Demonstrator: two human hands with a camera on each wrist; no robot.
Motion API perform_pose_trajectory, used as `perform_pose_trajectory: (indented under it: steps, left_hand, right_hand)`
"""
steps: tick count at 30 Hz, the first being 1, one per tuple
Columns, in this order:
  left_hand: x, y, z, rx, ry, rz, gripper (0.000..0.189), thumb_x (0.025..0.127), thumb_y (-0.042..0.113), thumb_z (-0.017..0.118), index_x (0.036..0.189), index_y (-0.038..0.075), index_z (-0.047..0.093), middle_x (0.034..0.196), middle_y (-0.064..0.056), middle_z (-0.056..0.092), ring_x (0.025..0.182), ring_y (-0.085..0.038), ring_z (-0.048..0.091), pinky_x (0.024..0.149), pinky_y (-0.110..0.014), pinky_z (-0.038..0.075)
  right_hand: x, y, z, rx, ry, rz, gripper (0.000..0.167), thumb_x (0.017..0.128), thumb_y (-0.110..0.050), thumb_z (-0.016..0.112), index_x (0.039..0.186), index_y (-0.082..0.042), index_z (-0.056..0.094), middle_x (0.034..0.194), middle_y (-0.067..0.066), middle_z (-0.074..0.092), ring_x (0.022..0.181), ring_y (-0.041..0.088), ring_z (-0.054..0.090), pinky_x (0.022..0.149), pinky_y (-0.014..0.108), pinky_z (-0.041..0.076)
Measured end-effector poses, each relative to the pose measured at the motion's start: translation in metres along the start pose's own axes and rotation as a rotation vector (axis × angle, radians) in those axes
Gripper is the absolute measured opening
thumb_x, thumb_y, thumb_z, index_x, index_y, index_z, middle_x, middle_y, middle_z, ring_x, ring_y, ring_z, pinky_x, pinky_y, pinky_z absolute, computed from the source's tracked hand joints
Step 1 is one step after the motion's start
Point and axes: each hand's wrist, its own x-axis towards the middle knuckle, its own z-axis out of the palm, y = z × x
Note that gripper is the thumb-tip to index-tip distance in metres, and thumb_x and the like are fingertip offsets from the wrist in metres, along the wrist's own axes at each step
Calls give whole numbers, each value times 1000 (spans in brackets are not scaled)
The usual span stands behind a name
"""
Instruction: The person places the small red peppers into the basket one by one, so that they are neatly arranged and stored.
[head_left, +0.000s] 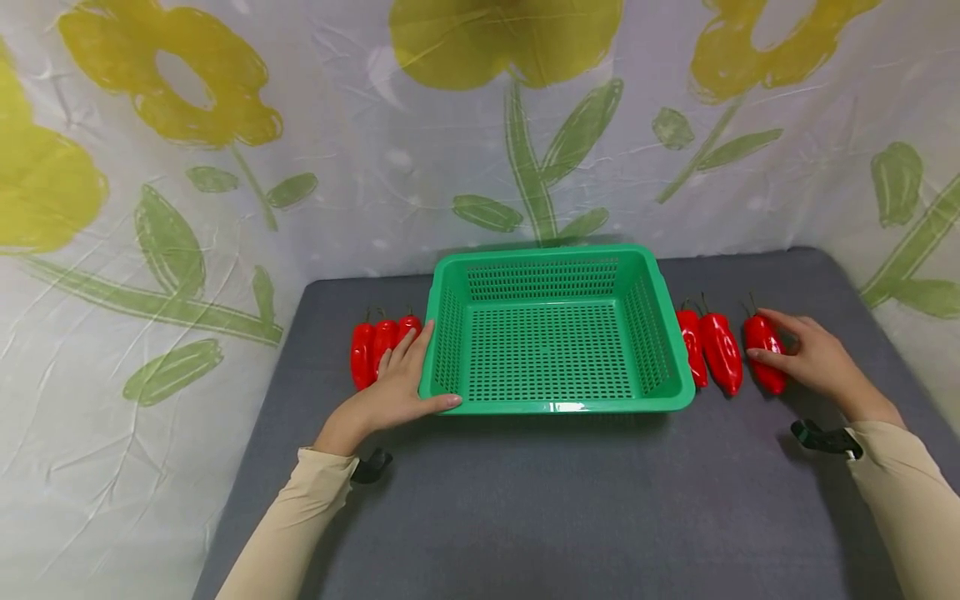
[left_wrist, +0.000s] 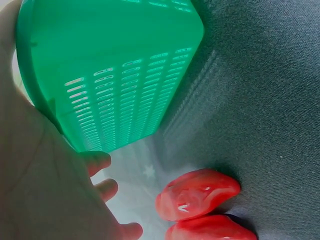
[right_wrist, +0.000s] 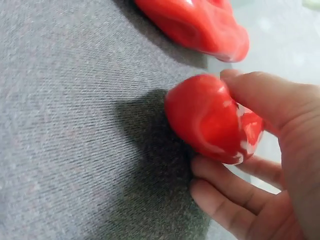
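A green plastic basket [head_left: 555, 407] with slotted walls stands on the grey table. My left hand [head_left: 397, 383] rests on its near left corner, the thumb lying over the front rim and the other fingers spread along the left side. In the left wrist view, the basket wall [left_wrist: 115, 75] rises beside the palm. At the right, my right hand [head_left: 817, 358] grips a red pepper [head_left: 763, 350] between thumb and fingers. Close up in the right wrist view, that pepper [right_wrist: 210, 117] shows its rounded tip over a shadow on the cloth.
Two more red peppers [head_left: 722, 354] lie between the basket and my right hand, one partly hidden by the rim. Left of the basket, three red peppers [head_left: 362, 354] lie side by side, partly behind my left fingers. A flowered curtain [head_left: 360, 183] hangs behind the table.
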Motion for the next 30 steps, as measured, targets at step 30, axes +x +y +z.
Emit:
perform_pose_trajectory:
  steps: [30]
  left_hand:
    - [1, -3, 0, -12, -12, 0, 117, 80, 68, 66, 158, 31, -13, 169, 5, -2, 155, -31, -5, 119, -70, 3]
  right_hand:
    - [9, -25, -21, 137, 25, 26, 68, 93, -22, 69, 147, 1, 35, 132, 31, 44, 63, -12, 47, 50, 25, 44]
